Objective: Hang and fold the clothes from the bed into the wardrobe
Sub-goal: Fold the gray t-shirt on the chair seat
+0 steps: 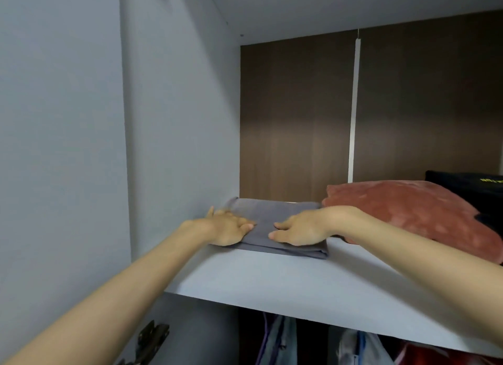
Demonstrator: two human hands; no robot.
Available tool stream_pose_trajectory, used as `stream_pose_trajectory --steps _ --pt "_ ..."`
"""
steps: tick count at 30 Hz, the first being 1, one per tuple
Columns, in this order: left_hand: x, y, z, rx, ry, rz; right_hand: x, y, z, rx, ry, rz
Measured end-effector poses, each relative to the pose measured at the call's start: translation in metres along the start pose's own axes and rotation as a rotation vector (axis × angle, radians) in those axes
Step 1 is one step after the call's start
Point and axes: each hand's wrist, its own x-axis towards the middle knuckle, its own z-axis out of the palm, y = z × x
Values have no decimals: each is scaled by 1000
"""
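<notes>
Both hands (228, 228) (299, 230) loosely atop folded garment (275, 212)

**Both arms reach forward, hands nearly meeting**

The bare left forearm (117, 288) and right forearm (413, 253) stretch forward and converge. The left hand (227, 228) lies palm down, fingers partly bent. The right hand (298, 230) lies flat, fingers straight, pointing toward the left.

White wardrobe shelf (285, 280), folded grey cloth (275, 215), pink cushion (408, 209)
</notes>
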Motion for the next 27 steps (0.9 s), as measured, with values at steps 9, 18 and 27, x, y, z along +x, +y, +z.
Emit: stream_pose_trajectory --steps 9,18,27 --pt "32 -4 15 -2 -27 -99 27 15 23 32 79 23" --pt "40 -7 21 -116 132 -110 34 18 29 137 233 41" --pt "-3 17 -13 -319 644 -74 -50 -6 1 182 583 92"
